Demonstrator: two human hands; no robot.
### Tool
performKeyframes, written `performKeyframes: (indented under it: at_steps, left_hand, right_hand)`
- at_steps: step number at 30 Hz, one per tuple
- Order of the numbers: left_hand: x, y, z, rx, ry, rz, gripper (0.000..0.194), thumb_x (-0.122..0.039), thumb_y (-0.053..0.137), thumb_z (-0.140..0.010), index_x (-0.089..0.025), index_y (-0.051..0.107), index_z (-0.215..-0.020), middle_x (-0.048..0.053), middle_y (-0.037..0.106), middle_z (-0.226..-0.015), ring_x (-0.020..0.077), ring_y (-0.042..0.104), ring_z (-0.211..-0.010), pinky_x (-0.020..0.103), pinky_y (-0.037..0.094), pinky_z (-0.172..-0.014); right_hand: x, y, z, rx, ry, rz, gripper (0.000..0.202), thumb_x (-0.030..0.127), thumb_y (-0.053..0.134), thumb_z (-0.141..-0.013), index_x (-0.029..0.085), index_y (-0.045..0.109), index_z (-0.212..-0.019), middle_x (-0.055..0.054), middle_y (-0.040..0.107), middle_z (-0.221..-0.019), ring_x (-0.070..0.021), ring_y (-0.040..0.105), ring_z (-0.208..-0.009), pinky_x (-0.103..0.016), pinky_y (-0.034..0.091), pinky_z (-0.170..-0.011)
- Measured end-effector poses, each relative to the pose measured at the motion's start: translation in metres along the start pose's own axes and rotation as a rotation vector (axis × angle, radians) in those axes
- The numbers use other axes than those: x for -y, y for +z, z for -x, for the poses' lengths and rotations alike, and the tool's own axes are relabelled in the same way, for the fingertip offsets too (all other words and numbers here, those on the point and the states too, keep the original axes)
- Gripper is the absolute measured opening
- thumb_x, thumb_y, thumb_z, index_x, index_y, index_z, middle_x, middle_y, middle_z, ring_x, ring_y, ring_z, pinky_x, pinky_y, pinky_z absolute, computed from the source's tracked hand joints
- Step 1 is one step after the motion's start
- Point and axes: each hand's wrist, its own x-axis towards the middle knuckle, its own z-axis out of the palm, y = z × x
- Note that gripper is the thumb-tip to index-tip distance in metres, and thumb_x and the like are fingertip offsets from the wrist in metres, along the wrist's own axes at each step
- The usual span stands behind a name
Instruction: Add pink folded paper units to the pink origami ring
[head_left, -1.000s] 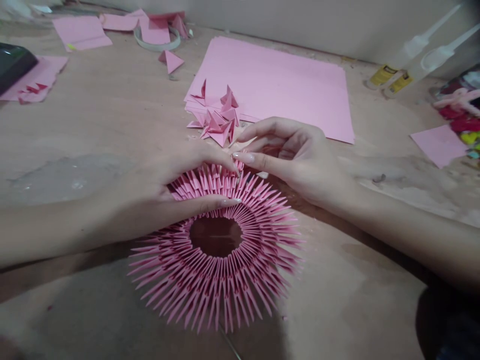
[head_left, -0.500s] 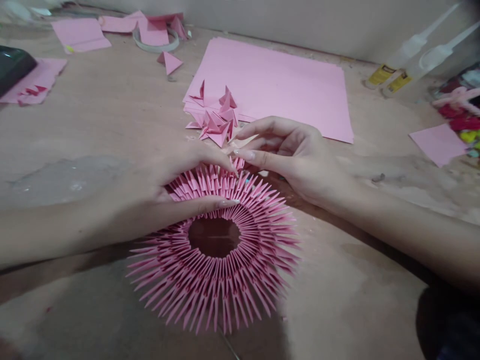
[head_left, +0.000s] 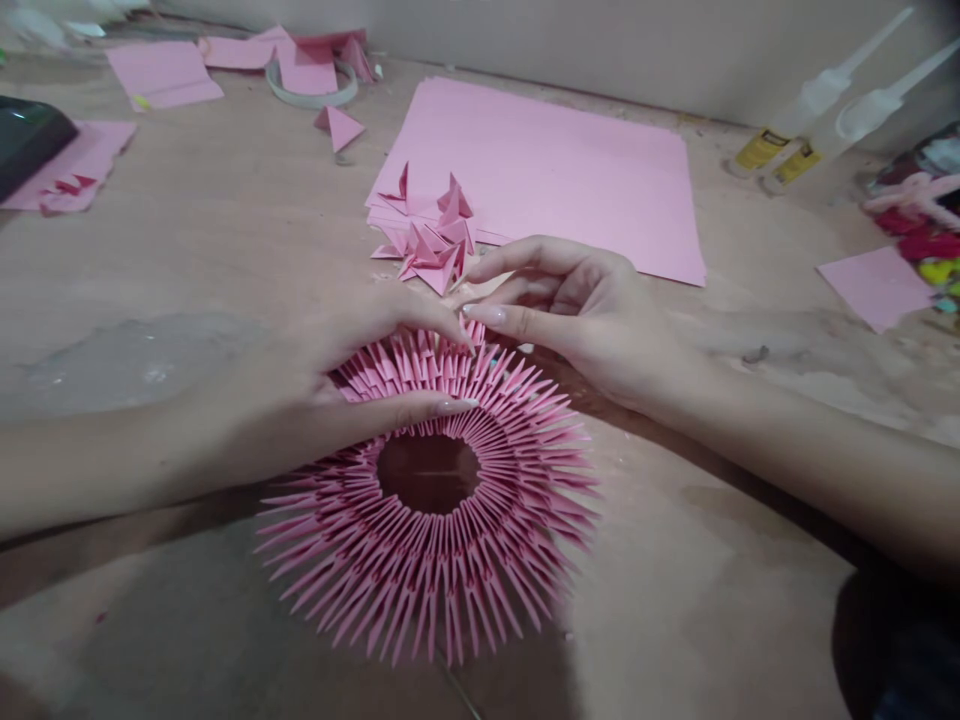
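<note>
A pink ring of many folded paper pieces (head_left: 442, 580), spiky at its rim and with a round hole in the middle, lies flat before me. My left hand (head_left: 367, 350) grips its far left part, thumb across the top near the hole and fingers over the outer rim. At the far rim, my right hand (head_left: 566, 300) has its thumb against a folded paper piece (head_left: 474, 330), the other fingers curved behind it. Their contact is partly hidden. Just beyond the fingertips sits a small heap of loose folded pink pieces (head_left: 435, 245).
A stack of pink paper sheets (head_left: 555, 170) lies at the back. Two bottles with long nozzles (head_left: 795, 165) stand at the back right, near a pink square (head_left: 876, 288). Back left are a tape ring (head_left: 311, 97), paper scraps (head_left: 165, 75) and a dark object (head_left: 30, 140).
My right hand has shifted very slightly to the left at the far rim. My left hand and the paper ring stay in place.
</note>
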Motion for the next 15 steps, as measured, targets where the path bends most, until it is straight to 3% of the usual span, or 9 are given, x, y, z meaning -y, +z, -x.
performKeyframes:
  at_steps: [9,15]
  left_hand:
    - [-0.001,-0.002,0.001,-0.017,0.05,0.0,0.028,-0.043,0.067,-0.125,-0.027,0.081,-0.143,-0.002,0.086,-0.149,0.0191,0.08,-0.14,0.035,0.061,-0.134]
    - [0.004,0.001,0.003,-0.018,0.044,-0.007,0.032,-0.042,0.067,-0.126,-0.027,0.081,-0.15,-0.002,0.086,-0.154,0.0197,0.08,-0.145,0.039,0.062,-0.137]
  right_hand:
    - [0.002,-0.002,-0.004,0.021,0.011,0.002,0.046,0.041,0.116,-0.086,0.025,0.087,-0.118,-0.002,0.093,-0.1,-0.0248,0.091,-0.103,-0.031,0.073,-0.081]
    - [0.0,-0.01,-0.013,0.106,-0.003,0.01,0.047,0.038,0.115,-0.088,0.023,0.088,-0.124,-0.002,0.092,-0.099,-0.0222,0.089,-0.095,-0.03,0.071,-0.08]
